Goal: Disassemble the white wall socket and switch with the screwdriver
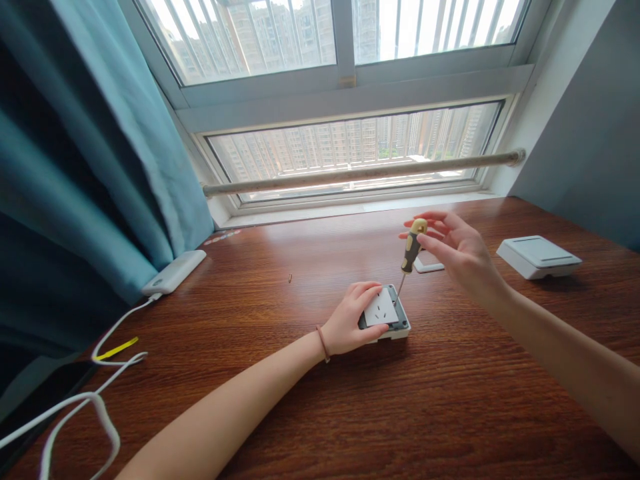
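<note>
A white wall socket (pixel 381 308) in a box lies on the wooden table, its grey inner frame bare along the right side. My left hand (pixel 353 319) grips the socket from the left, thumb on the near side and fingers on the far side. Above it, my right hand (pixel 453 243) holds a screwdriver (pixel 411 252) by its yellow and dark grey handle, between thumb and fingers. The shaft slants down to the socket's right edge, where its tip meets the frame; a screw there is too small to make out. Behind the screwdriver lies a white cover frame (pixel 429 262), partly hidden.
A white switch box (pixel 540 257) sits on the right of the table (pixel 310 413). At left lie a white power bank (pixel 175 273) with a cable (pixel 113 333), and a yellow strip (pixel 119 349). A small screw-like piece (pixel 289 278) rests mid-table. A curtain (pixel 100 133) hangs at left.
</note>
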Demonstrator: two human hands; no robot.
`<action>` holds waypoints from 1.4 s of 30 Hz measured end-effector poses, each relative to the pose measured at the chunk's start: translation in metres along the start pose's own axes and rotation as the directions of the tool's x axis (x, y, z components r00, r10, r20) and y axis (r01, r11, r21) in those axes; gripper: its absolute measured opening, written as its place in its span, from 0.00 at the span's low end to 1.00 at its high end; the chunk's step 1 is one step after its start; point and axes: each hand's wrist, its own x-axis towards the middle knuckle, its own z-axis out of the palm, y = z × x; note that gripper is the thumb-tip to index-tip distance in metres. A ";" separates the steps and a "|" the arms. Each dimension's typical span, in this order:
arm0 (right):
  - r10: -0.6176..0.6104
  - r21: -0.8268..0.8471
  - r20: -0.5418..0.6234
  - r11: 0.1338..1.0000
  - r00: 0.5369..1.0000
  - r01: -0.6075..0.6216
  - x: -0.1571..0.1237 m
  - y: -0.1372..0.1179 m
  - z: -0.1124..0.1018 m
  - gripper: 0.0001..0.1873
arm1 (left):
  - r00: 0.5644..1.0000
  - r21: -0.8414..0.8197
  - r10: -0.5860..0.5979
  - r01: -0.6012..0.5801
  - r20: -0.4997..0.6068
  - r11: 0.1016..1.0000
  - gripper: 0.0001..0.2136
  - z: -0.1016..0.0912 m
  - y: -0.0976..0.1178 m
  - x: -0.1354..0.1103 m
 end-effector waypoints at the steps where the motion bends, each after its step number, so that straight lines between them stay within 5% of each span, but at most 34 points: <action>1: -0.012 -0.019 -0.016 1.000 1.000 0.012 0.001 0.002 0.000 0.15 | 1.000 0.000 0.000 0.000 0.000 1.000 0.29 0.000 0.000 0.000; 6: -0.038 -0.112 -0.102 0.993 0.994 0.027 0.005 0.007 -0.005 0.18 | 1.000 -0.003 -0.004 0.004 -0.002 1.000 0.29 0.000 0.001 0.000; 15: 0.015 -0.009 -0.036 1.000 0.999 -0.015 0.002 -0.003 -0.004 0.09 | 1.000 0.008 0.005 -0.005 0.011 1.000 0.28 -0.001 0.001 0.000; 21: -0.031 -0.120 -0.115 0.993 0.993 0.017 0.006 0.005 -0.007 0.14 | 1.000 0.004 0.002 -0.003 0.006 1.000 0.29 -0.001 0.000 0.000; 28: 0.016 0.032 -0.029 0.999 0.999 -0.015 0.002 -0.005 -0.004 0.10 | 1.000 0.011 -0.002 0.002 0.020 1.000 0.29 -0.001 0.000 0.000; 35: -0.022 -0.106 -0.095 0.994 0.995 0.012 0.004 0.006 -0.005 0.16 | 1.000 0.018 -0.001 0.000 0.018 1.000 0.29 -0.001 0.000 0.000; 42: 0.032 0.060 -0.013 0.998 0.999 -0.031 -0.001 -0.001 0.000 0.12 | 1.000 0.021 0.000 0.000 0.018 1.000 0.29 -0.001 0.000 0.000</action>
